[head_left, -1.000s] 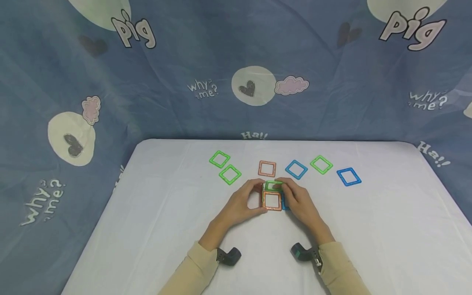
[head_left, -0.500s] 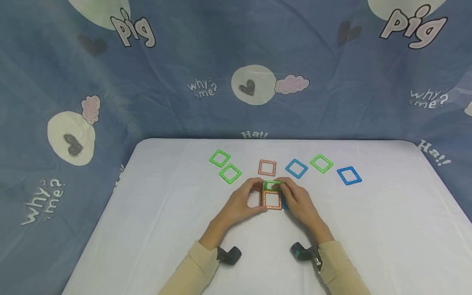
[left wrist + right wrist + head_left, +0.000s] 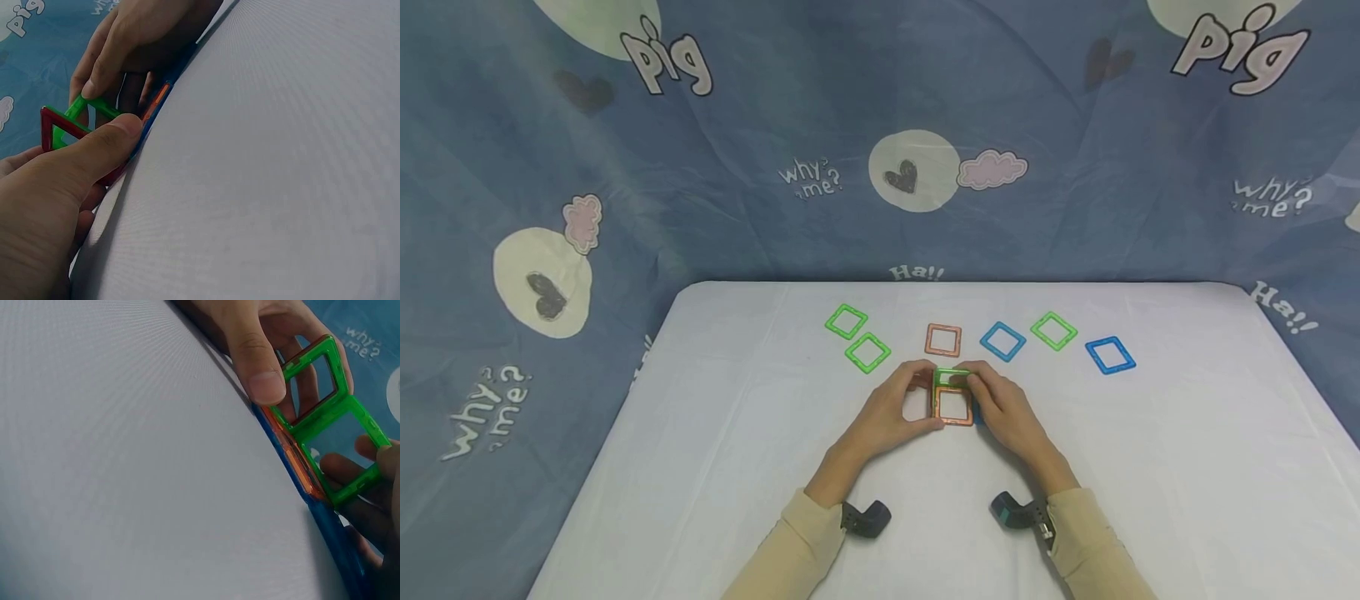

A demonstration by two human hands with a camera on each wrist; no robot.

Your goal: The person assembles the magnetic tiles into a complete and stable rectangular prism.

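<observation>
At the table's middle, an orange square magnetic tile (image 3: 955,422) lies flat, with a blue tile (image 3: 334,534) beneath and beside it. A green tile (image 3: 370,419) stands upright along its far edge. On the left side another green tile (image 3: 340,369) stands, backed by a red tile (image 3: 47,132). My left hand (image 3: 886,417) grips this left pair, thumb at the near corner and fingers behind. My right hand (image 3: 1011,414) pinches the far green tile between thumb and fingers. In the right wrist view the two green tiles meet at a corner.
Behind the hands lie loose square tiles: two green at left, one orange tile (image 3: 943,353), a blue tile (image 3: 992,348), a green tile (image 3: 1054,345) and another blue tile (image 3: 1111,369). A patterned blue cloth (image 3: 737,233) hangs beyond the white table (image 3: 700,467).
The far green tile has shifted slightly left, against the left green tile, with my right fingers moving along. My left hand has stayed nearly still.
</observation>
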